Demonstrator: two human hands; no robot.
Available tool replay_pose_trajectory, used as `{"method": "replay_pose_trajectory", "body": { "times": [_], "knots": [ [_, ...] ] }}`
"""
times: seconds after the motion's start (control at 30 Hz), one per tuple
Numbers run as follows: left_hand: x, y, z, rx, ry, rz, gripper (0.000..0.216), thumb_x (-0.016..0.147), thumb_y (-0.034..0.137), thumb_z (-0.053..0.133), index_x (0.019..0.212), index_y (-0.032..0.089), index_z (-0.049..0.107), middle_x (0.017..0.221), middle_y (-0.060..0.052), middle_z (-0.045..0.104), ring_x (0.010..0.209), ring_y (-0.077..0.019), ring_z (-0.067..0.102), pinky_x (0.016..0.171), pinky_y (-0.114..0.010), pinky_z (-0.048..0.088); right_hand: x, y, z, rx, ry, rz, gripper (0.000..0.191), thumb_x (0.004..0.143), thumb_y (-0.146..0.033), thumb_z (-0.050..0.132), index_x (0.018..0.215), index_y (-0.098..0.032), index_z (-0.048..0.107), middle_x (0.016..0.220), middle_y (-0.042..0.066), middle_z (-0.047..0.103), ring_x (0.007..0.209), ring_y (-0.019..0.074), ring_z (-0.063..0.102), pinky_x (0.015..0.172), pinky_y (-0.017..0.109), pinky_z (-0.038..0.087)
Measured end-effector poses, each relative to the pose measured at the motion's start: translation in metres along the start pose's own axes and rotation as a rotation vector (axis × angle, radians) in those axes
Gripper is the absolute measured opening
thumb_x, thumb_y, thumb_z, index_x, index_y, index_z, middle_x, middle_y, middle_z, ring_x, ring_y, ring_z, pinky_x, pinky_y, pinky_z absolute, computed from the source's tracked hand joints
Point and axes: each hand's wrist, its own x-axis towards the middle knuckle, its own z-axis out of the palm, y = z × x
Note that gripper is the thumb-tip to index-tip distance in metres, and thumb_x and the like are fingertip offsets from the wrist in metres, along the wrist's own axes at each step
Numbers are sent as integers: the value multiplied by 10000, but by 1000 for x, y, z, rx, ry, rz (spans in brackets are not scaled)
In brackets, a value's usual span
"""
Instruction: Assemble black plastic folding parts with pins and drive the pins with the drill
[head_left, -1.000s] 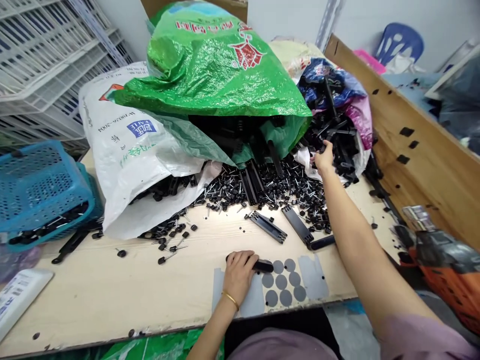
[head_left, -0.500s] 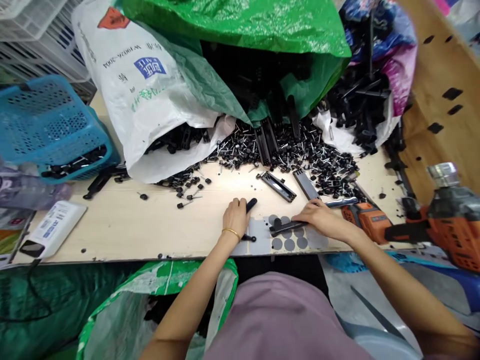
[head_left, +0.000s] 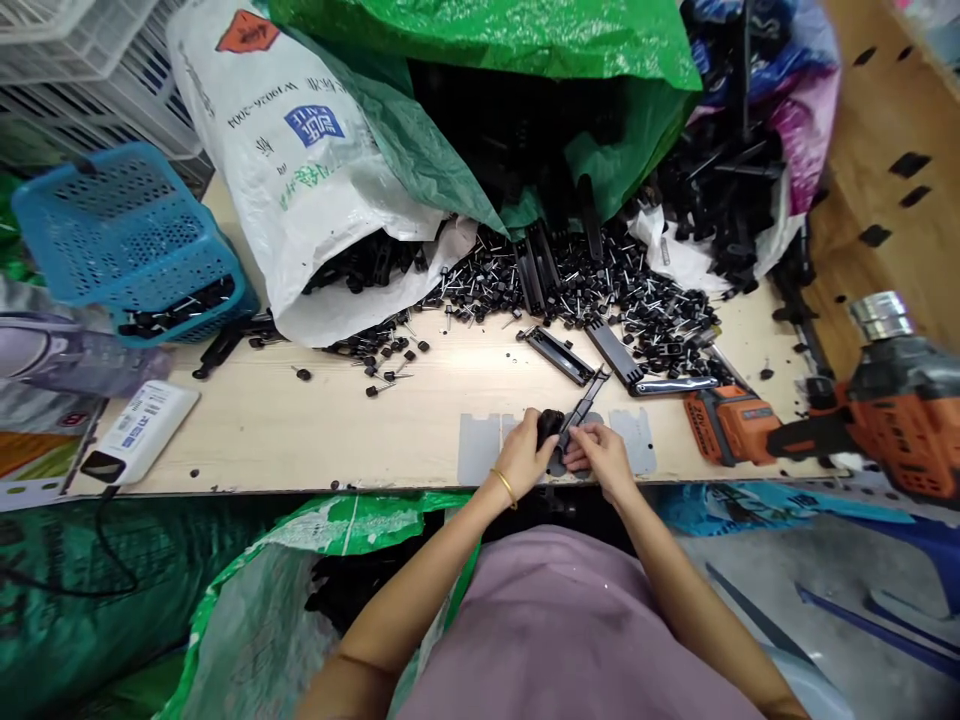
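Note:
My two hands meet at the near edge of the wooden table [head_left: 315, 430]. My left hand [head_left: 526, 458] is closed round a short black plastic handle piece [head_left: 549, 424]. My right hand [head_left: 598, 455] pinches the near end of a long black plastic strip [head_left: 583, 404] that angles up and away from me. The two pieces touch between my hands, above grey stickers [head_left: 480, 445] on the table. A gold bangle sits on my left wrist.
A heap of small black pins [head_left: 600, 300] spills from a green sack [head_left: 510, 40] and a white sack [head_left: 300, 200]. Two more black strips [head_left: 559, 355] lie beyond my hands. An orange drill [head_left: 862, 420] is at the right, a blue basket [head_left: 127, 240] at the left.
My right hand came back from the far pile with a long black strip. Both hands drew together at the table's near edge and brought the handle piece and strip together.

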Motion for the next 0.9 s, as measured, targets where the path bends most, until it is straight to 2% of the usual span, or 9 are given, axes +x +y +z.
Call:
{"method": "replay_pose_trajectory", "body": {
  "times": [0.1, 0.13, 0.23, 0.33, 0.43, 0.53, 0.67, 0.9],
  "knots": [
    [-7, -4, 15, -224, -6, 2, 245, 840, 306, 536, 1034, 181, 455, 906, -48, 626, 842, -192, 619, 754, -311, 473, -6, -5, -1, 117, -59, 14, 299, 679, -452, 679, 783, -199, 559, 446, -71, 494, 319, 93, 438, 290, 195, 315],
    [-9, -7, 18, -295, -13, 1, 247, 843, 315, 535, 1037, 182, 461, 933, -49, 633, 853, -184, 625, 773, -309, 477, -8, -8, -2, 131, -68, 1, 262, 686, -426, 668, 764, -199, 561, 449, -74, 479, 329, 87, 423, 299, 195, 307],
    [-15, -10, 22, -383, -41, -27, 231, 857, 308, 515, 1045, 180, 474, 916, -40, 655, 800, -170, 648, 779, -310, 489, -13, -23, 1, 185, -54, -136, 197, 700, -351, 631, 645, -201, 517, 559, -43, 542, 501, 106, 519, 458, 213, 430],
    [-20, -4, 20, -295, -41, -30, 216, 847, 266, 515, 1046, 183, 513, 933, -46, 665, 851, -194, 647, 797, -326, 488, -15, -37, 13, 192, -55, -194, 309, 741, -396, 588, 544, -196, 458, 713, 13, 638, 705, 146, 590, 653, 250, 482],
    [-25, 8, 16, -200, -6, -21, 277, 826, 213, 515, 1101, 177, 512, 1029, -73, 654, 960, -226, 622, 844, -349, 476, -16, -45, 25, 176, -94, -162, 382, 757, -472, 575, 525, -199, 442, 749, 36, 681, 773, 179, 618, 711, 280, 475],
    [-30, 18, 11, -128, 30, -10, 353, 813, 195, 521, 1161, 160, 471, 1051, -97, 644, 978, -242, 616, 850, -364, 477, -16, -48, 29, 181, -113, -148, 399, 757, -496, 579, 529, -204, 432, 680, 26, 677, 708, 174, 617, 680, 282, 466],
    [-36, 22, 5, -41, 46, 38, 312, 826, 204, 504, 1134, 165, 471, 1009, -99, 642, 938, -241, 625, 814, -369, 495, -16, -49, 25, 164, -164, -150, 394, 769, -496, 582, 550, -204, 437, 666, 20, 669, 628, 151, 595, 635, 271, 459],
    [-46, 20, 2, 81, -88, 110, 360, 825, 147, 445, 1185, 145, 422, 1044, -130, 616, 963, -246, 619, 837, -395, 510, -21, -37, 32, 219, -148, -94, 400, 754, -493, 616, 524, -204, 462, 572, 3, 618, 525, 141, 556, 539, 267, 444]
  ]
}}
